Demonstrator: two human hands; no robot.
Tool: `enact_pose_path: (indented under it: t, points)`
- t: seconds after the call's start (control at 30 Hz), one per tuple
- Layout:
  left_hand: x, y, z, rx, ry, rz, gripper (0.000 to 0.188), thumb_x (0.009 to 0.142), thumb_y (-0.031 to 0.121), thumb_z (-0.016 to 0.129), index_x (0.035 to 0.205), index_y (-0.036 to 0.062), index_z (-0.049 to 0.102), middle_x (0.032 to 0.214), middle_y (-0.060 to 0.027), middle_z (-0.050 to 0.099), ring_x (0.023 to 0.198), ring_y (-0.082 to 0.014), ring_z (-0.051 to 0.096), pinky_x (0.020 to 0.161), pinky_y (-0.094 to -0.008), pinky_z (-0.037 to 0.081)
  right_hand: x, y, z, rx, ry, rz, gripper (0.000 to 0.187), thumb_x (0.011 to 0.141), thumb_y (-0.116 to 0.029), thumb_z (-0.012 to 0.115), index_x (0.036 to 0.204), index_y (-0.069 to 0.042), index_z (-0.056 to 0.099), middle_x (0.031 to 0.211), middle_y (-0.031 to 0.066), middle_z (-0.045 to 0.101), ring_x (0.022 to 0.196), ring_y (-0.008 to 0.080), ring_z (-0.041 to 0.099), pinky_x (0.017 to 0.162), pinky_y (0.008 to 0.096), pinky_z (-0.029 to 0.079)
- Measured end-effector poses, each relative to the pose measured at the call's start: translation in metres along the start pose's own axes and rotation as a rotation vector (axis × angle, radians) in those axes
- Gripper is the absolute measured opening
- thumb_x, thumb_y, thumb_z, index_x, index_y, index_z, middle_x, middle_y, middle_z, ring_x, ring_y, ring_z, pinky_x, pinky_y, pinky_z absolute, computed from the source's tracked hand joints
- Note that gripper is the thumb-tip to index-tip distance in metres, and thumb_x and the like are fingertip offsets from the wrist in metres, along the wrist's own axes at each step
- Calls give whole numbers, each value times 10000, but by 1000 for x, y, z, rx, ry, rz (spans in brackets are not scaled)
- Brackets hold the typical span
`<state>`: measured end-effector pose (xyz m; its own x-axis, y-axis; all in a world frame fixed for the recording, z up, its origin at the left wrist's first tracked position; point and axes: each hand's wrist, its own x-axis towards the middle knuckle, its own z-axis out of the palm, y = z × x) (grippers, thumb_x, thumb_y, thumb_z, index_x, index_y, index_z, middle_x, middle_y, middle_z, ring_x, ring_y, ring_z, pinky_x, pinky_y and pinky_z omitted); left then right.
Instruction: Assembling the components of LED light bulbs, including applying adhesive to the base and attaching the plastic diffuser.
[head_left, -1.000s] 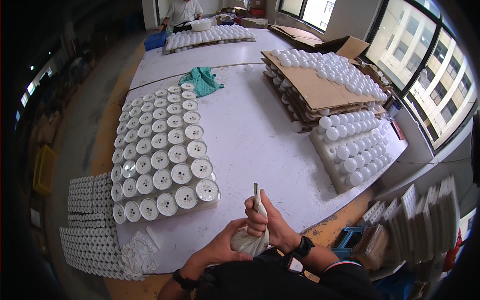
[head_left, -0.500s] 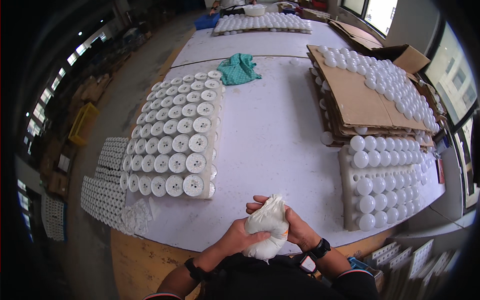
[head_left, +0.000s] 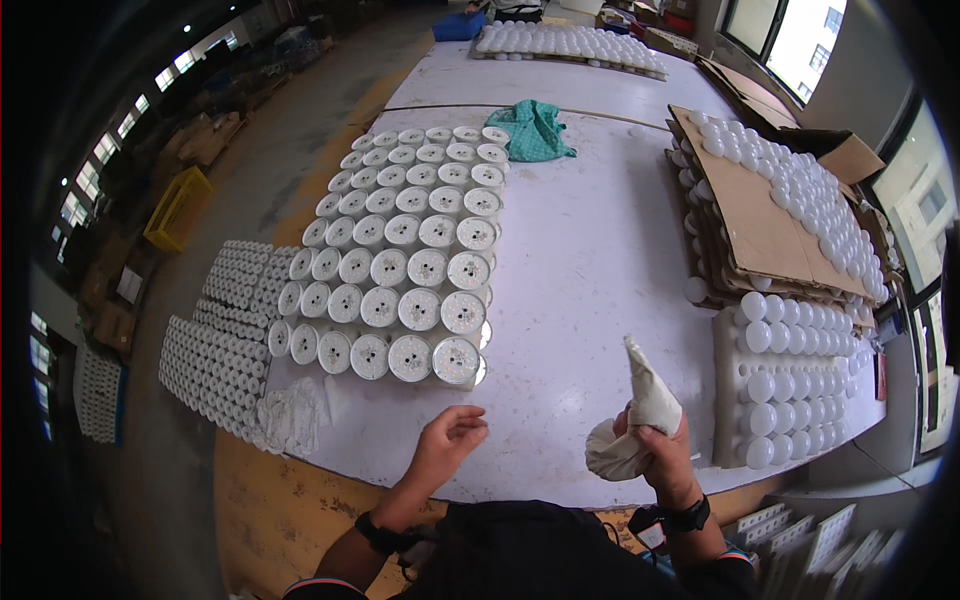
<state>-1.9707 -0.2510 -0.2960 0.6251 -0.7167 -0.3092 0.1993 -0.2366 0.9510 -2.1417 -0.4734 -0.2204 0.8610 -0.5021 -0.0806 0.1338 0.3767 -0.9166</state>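
Note:
My right hand is closed round a soft white piping bag, its narrow tip pointing up and its bulging end sagging to the left. My left hand is empty above the table's front part, with loosely curled fingers and the thumb apart. Beyond it stand rows of round white lamp bases in a foam tray, each with a round plate and small dark parts facing up. To the right of the bag, white bulb covers sit in rows in another foam tray.
More bulb covers lie on stacked cardboard at the right. A green cloth lies behind the lamp bases. Crumpled white material is at the front left, beside trays of small white parts. A person's hand shows at the far end.
My left hand has let go of the piping bag and moved left. My right hand has carried the bag to the right, its tip now upright. The whole view has shifted slightly.

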Motion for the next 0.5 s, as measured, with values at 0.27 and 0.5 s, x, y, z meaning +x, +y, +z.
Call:
enact_pose_path:
  t: [0.27,0.5]
  points:
    - [46,-39,-13,-151,430,218,546,729,-48,570,1205,-32,302,969,-107,536,804,-141,574,593,-235,497,-1,-3,30,-133,172,-41,341,785,-164,604,1065,-15,480,786,22,519,691,86,477,621,227,396]
    - [64,-15,4,-13,500,71,509,701,-45,600,1156,-35,370,958,-96,551,768,-122,577,526,-205,470,-11,-20,8,-423,109,-125,262,767,-121,640,999,-40,548,871,16,583,789,79,526,688,231,423]
